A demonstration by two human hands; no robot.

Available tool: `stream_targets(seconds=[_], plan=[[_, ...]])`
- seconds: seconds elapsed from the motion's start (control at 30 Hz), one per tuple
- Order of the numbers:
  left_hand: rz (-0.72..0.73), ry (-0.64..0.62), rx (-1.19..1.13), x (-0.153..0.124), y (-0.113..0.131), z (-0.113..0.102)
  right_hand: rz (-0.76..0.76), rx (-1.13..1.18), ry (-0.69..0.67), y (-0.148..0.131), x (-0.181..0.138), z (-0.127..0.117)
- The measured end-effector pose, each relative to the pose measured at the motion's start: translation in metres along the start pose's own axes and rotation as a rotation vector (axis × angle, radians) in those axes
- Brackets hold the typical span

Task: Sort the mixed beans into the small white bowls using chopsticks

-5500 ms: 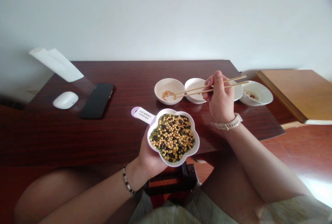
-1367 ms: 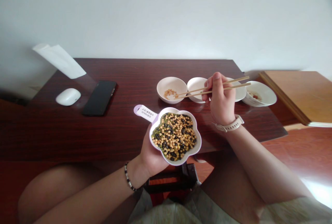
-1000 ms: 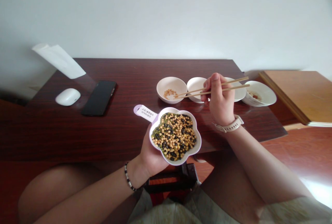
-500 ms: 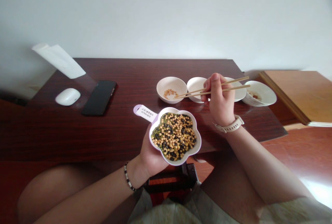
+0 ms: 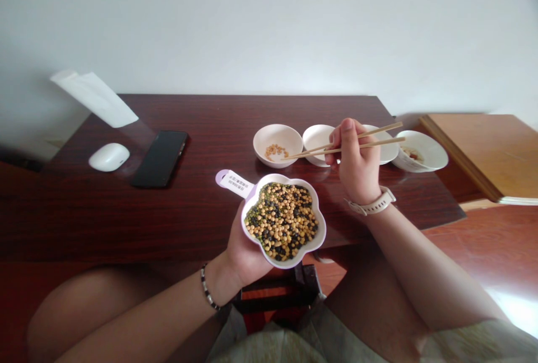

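My left hand (image 5: 244,251) cups a white flower-shaped bowl (image 5: 319,234) from below; the bowl is full of mixed yellow, green and black beans (image 5: 281,220) and has a labelled handle (image 5: 233,182). My right hand (image 5: 357,167), with a pale watch at the wrist, is closed round a pair of wooden chopsticks (image 5: 336,149). Their tips reach into a small white bowl (image 5: 277,136) that holds a few yellow beans (image 5: 273,151). Whether the tips grip a bean is too small to tell.
Three more small white bowls stand in a row to the right: one (image 5: 315,136) partly behind my hand, one (image 5: 389,150), and one (image 5: 424,153) near the table's right edge. A black phone (image 5: 159,158), a white mouse (image 5: 108,157) and a white packet (image 5: 94,98) lie at the left. A light wooden surface (image 5: 487,153) adjoins on the right.
The chopstick tips have stayed over the bowl of yellow beans, shifting only slightly. The left hand and the flower bowl have barely moved.
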State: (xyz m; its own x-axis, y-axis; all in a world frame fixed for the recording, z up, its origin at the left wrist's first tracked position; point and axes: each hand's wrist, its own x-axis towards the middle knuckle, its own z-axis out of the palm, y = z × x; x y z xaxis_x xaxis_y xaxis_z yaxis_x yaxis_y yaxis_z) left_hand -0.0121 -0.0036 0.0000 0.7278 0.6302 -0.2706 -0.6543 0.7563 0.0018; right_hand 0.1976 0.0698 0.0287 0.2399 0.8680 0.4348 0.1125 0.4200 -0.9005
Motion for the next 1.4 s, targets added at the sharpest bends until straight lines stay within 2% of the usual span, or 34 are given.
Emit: stream_targets(seconds=[0.43, 0.67, 0.83, 1.0, 1.2, 1.4], plan=[[-0.008, -0.054, 0.003, 0.000, 0.000, -0.004, 0.011, 0.020, 0.026, 0.002, 0.001, 0.001], [-0.010, -0.023, 0.018, 0.000, 0.001, -0.002, 0.135, 0.182, 0.061, 0.001, 0.013, -0.007], [-0.007, -0.001, 0.022, 0.000, 0.000, 0.000, 0.319, 0.346, -0.070, -0.007, 0.016, -0.011], [-0.002, 0.002, 0.028, 0.000, -0.001, 0.002, 0.449, 0.374, -0.256, -0.015, 0.006, -0.004], [0.038, 0.018, 0.032, 0.001, -0.001, 0.004, 0.422, 0.282, -0.368, -0.015, -0.002, 0.002], [0.037, 0.013, 0.040, 0.001, -0.001, 0.002, 0.384, 0.214, -0.361, -0.014, 0.000, 0.000]])
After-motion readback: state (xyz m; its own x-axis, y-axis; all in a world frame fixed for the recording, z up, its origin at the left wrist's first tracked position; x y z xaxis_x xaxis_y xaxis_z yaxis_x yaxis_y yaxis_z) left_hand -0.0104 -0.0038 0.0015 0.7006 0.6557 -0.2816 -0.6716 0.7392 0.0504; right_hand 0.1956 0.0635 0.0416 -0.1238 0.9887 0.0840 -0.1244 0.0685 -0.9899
